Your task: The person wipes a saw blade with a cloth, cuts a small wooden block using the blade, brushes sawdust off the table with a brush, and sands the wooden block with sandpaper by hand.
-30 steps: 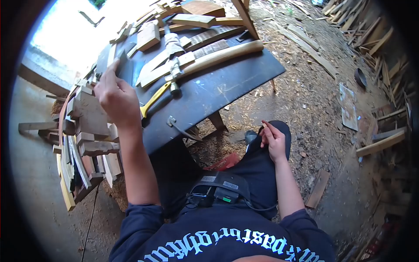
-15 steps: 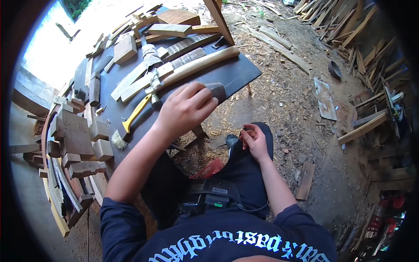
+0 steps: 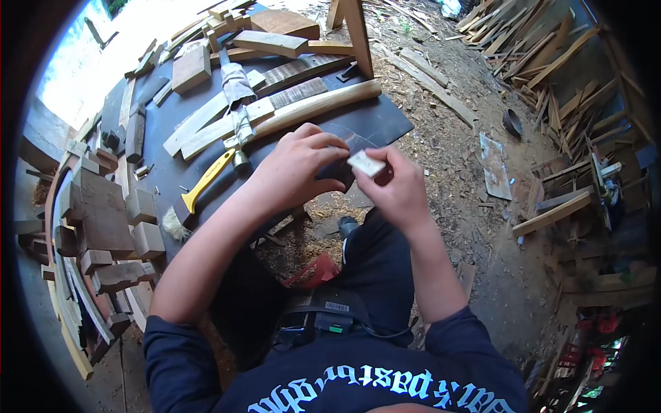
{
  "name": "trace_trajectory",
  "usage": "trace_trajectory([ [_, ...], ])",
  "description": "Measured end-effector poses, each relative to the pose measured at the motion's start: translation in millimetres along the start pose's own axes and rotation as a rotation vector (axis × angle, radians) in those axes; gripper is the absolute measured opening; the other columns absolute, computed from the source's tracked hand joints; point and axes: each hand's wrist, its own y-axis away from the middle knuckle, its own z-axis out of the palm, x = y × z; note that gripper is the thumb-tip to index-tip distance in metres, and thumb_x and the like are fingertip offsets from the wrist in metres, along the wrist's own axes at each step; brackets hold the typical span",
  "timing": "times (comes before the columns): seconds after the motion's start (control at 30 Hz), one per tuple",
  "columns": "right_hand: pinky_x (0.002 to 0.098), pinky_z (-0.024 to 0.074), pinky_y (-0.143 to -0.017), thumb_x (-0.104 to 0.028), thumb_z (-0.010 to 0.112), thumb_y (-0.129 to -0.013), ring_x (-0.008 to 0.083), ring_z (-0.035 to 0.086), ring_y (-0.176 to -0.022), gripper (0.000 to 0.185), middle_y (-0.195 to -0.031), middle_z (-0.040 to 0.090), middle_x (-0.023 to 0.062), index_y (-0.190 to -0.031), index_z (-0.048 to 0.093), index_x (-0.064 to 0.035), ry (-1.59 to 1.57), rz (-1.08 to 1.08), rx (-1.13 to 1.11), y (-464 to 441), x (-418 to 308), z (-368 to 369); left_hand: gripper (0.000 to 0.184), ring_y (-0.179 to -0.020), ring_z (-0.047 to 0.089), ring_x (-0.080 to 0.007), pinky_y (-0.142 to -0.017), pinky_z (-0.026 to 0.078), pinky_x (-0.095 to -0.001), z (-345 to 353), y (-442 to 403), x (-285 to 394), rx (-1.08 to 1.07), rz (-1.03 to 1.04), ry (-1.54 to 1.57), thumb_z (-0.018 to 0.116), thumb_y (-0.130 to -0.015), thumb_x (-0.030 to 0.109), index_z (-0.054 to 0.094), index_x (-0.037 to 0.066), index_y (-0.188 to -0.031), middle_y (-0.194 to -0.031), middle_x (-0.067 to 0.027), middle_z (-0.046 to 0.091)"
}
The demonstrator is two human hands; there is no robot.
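Note:
My right hand [image 3: 401, 184] pinches a small pale block [image 3: 366, 163], probably wood, between thumb and fingers. Just left of it, my left hand [image 3: 301, 164] is curved over the near edge of the dark table [image 3: 394, 124], thumb apart from the fingers. The dark area between them cannot be told from the tabletop. Beyond the left hand lies a long rounded wooden handle [image 3: 323, 104]. A hammer-like tool with a cloth-wrapped handle [image 3: 237, 86] rests beside it. Near my left forearm is a yellow-handled brush [image 3: 206, 182].
Wooden blocks and boards [image 3: 272, 43] cover the table's far side. More blocks [image 3: 103, 210] are stacked at the left. A wooden post [image 3: 358, 38] rises at the table's far corner. Scrap wood [image 3: 544, 51] is piled at the right, and shavings cover the ground.
My right hand has risen from my lap to the table edge beside my left hand, the pale block now showing in its fingers. My left hand's thumb and fingers have parted.

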Motion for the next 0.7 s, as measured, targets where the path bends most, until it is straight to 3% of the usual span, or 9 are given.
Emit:
trace_trajectory([
  [0.07,0.0355,0.0589,-0.073,-0.020,0.084,-0.082,0.0262,0.075,-0.079,0.035,-0.091,0.074,0.0181,-0.105,0.069,0.0015,-0.012,0.128,-0.059,-16,2,2,0.058,-0.123,0.062,-0.0327,-0.106,0.050,-0.0435,6,4,-7,0.051,-0.071,0.065,0.088,-0.077,0.028,0.069,0.005,-0.126,-0.129,-0.0123,0.068],
  [0.17,0.0353,0.0592,-0.073,-0.019,0.084,-0.080,0.0268,0.076,-0.080,0.034,-0.089,0.075,0.0180,-0.103,0.069,0.0015,0.110,-0.008,-0.134,-13,-7,7,0.061,-0.124,0.062,-0.0321,-0.108,0.049,-0.0436,9,10,-13,0.092,-0.102,0.109,0.090,-0.075,0.029,0.069,0.003,-0.126,-0.131,-0.0120,0.068],
  [0.23,0.0350,0.0594,-0.073,-0.020,0.086,-0.077,0.0256,0.077,-0.081,0.036,-0.089,0.076,0.0176,-0.101,0.069,0.0018,0.088,0.015,-0.202,-13,-8,8,0.061,-0.124,0.062,-0.0322,-0.108,0.049,-0.0437,10,10,-16,0.103,-0.090,0.119,0.089,-0.076,0.028,0.068,0.004,-0.127,-0.131,-0.0118,0.068],
  [0.3,0.0346,0.0593,-0.074,-0.021,0.086,-0.077,0.0249,0.077,-0.082,0.037,-0.088,0.076,0.0176,-0.101,0.069,0.0022,0.068,0.029,-0.201,-29,1,-1,0.088,-0.127,0.060,-0.0322,-0.109,0.046,-0.0457,3,9,-10,0.030,-0.187,0.155,0.089,-0.075,0.026,0.049,0.010,-0.152,-0.131,-0.0099,0.069],
  [0.37,0.0339,0.0594,-0.074,-0.020,0.087,-0.076,0.0229,0.077,-0.081,0.037,-0.087,0.076,0.0176,-0.100,0.070,0.0027,0.097,0.073,-0.208,-39,-1,-7,0.103,-0.128,0.059,-0.0312,-0.110,0.044,-0.0462,3,7,-8,0.002,-0.218,0.158,0.089,-0.075,0.026,0.034,0.011,-0.161,-0.132,-0.0091,0.068],
  [0.47,0.0327,0.0594,-0.072,-0.019,0.087,-0.075,0.0197,0.076,-0.079,0.036,-0.087,0.076,0.0172,-0.099,0.070,0.0040,0.080,0.034,-0.349,-29,-19,2,0.112,-0.128,0.059,-0.0302,-0.110,0.043,-0.0459,10,11,-9,0.041,-0.235,0.150,0.088,-0.077,0.026,0.022,0.011,-0.166,-0.133,-0.0087,0.068],
  [0.57,0.0327,0.0590,-0.073,-0.019,0.086,-0.076,0.0180,0.075,-0.079,0.035,-0.086,0.076,0.0164,-0.097,0.070,0.0044,0.156,0.075,-0.343,-51,-11,-10,0.118,-0.128,0.059,-0.0293,-0.110,0.043,-0.0463,12,12,-6,0.062,-0.246,0.135,0.087,-0.077,0.027,0.013,0.009,-0.168,-0.133,-0.0087,0.067],
  [0.6,0.0334,0.0590,-0.074,-0.020,0.085,-0.074,0.0179,0.075,-0.080,0.035,-0.086,0.076,0.0163,-0.095,0.071,0.0040,0.141,0.189,-0.322,-63,-9,-14,0.121,-0.129,0.059,-0.0289,-0.110,0.042,-0.0463,12,12,-5,0.054,-0.252,0.124,0.087,-0.077,0.027,0.009,0.008,-0.168,-0.133,-0.0086,0.067],
  [0.7,0.0336,0.0589,-0.074,-0.022,0.085,-0.073,0.0185,0.074,-0.079,0.037,-0.085,0.075,0.0163,-0.093,0.071,0.0051,0.189,0.066,-0.408,-55,-21,-4,0.122,-0.129,0.059,-0.0286,-0.111,0.042,-0.0465,16,13,-6,0.075,-0.254,0.126,0.087,-0.077,0.027,0.008,0.006,-0.168,-0.133,-0.0087,0.067],
])
